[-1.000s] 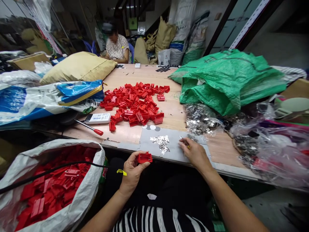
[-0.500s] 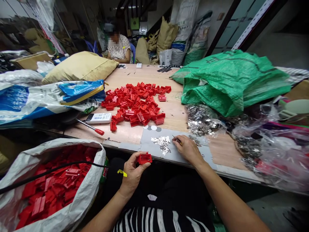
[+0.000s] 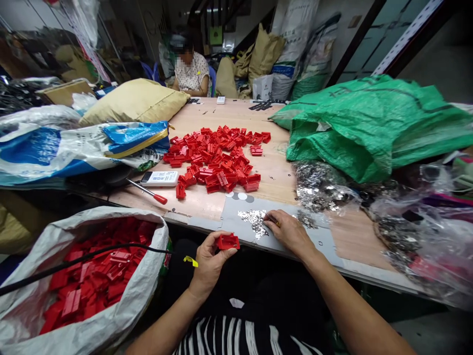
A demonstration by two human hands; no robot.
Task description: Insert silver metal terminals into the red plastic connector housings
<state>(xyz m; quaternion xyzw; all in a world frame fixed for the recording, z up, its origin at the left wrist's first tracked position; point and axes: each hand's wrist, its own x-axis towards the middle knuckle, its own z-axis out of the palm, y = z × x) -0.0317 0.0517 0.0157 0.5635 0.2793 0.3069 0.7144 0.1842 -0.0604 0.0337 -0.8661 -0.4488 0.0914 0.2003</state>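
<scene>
My left hand (image 3: 209, 264) pinches a red plastic housing (image 3: 228, 241) between thumb and fingers, its open side facing up, just off the table's front edge. Over the grey mat (image 3: 231, 217) my right hand (image 3: 290, 230) is closed round slim tweezers (image 3: 272, 220). Their tip is at the right side of a heap of small shiny metal pieces (image 3: 254, 221); whether it grips one I cannot tell. Further back on the table lies a pile of red housings (image 3: 221, 153).
A white sack (image 3: 148, 291) of red housings stands at lower left, a black cable (image 3: 111, 251) across it. A red-handled tool (image 3: 158, 198) and white box (image 3: 162, 178) lie left. A green sack (image 3: 362, 123) and bagged metal pieces (image 3: 318, 182) sit right. A person (image 3: 191, 71) sits opposite.
My right hand has brought the tweezers down to the right side of the metal heap. The left hand keeps holding the red housing. The whole view has shifted slightly.
</scene>
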